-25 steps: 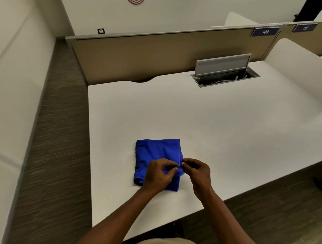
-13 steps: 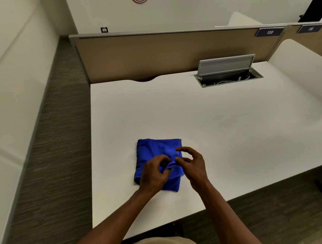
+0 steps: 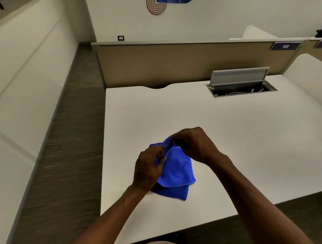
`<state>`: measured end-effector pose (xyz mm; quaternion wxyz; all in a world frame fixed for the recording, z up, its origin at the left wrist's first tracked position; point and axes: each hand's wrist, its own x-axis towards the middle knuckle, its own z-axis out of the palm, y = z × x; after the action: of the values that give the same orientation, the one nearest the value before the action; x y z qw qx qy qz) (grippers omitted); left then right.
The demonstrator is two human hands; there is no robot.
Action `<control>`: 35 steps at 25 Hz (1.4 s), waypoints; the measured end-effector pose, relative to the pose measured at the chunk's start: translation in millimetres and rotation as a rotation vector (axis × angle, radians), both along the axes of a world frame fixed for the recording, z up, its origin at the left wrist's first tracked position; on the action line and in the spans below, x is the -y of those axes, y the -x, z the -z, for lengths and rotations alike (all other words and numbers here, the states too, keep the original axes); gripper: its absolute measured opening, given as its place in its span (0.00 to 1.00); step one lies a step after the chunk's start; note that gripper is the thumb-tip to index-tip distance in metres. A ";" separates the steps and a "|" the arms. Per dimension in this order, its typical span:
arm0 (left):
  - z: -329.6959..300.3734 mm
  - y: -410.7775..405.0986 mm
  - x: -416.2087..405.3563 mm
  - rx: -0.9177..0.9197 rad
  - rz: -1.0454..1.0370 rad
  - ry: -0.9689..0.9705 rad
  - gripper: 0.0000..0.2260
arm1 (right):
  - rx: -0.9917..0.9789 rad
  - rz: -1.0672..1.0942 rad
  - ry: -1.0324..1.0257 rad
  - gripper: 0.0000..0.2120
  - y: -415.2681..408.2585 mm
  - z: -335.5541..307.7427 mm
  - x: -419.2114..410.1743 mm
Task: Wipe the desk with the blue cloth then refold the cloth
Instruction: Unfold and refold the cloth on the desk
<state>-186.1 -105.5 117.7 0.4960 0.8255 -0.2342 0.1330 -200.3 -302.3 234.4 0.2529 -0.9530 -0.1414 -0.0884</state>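
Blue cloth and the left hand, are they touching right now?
Touching. The head view shows the left hand with its fingers curled into the raised fold of the blue cloth, no gap between them.

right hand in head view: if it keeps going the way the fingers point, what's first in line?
The right hand points left across the desk, fingers pinching the blue cloth. Straight on, it would probably meet the left hand, gripping the same cloth; depth is unclear.
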 end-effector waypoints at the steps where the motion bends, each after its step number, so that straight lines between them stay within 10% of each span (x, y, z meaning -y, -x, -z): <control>1: 1.0 1.2 -3.5 0.041 0.007 -0.017 0.07 | 0.049 0.008 0.020 0.11 -6.4 -12.3 -1.9; 8: -3.7 2.2 -26.9 0.060 -0.225 -0.023 0.11 | 0.315 0.070 0.073 0.09 -25.1 -100.2 -8.4; 20: -18.8 11.4 -18.2 -0.088 -0.014 -0.031 0.19 | 0.385 -0.028 -0.012 0.08 -30.8 -147.4 -25.0; 26: -1.6 12.3 -25.8 -0.038 -0.104 -0.066 0.07 | 0.444 0.057 -0.063 0.08 -35.3 -155.0 -12.3; 31: 10.3 -3.0 -85.4 -0.199 -0.156 -0.131 0.14 | 0.358 0.152 -0.153 0.08 -29.7 -144.5 27.1; 35: 2.7 -15.2 -131.7 -0.486 -0.044 0.028 0.02 | 0.150 0.193 -0.370 0.08 -18.8 -119.4 54.5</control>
<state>-170.9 26.2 115.0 0.5463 0.8311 -0.0882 -0.0555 -181.5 -356.9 353.8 0.4027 -0.8902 -0.0490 -0.2073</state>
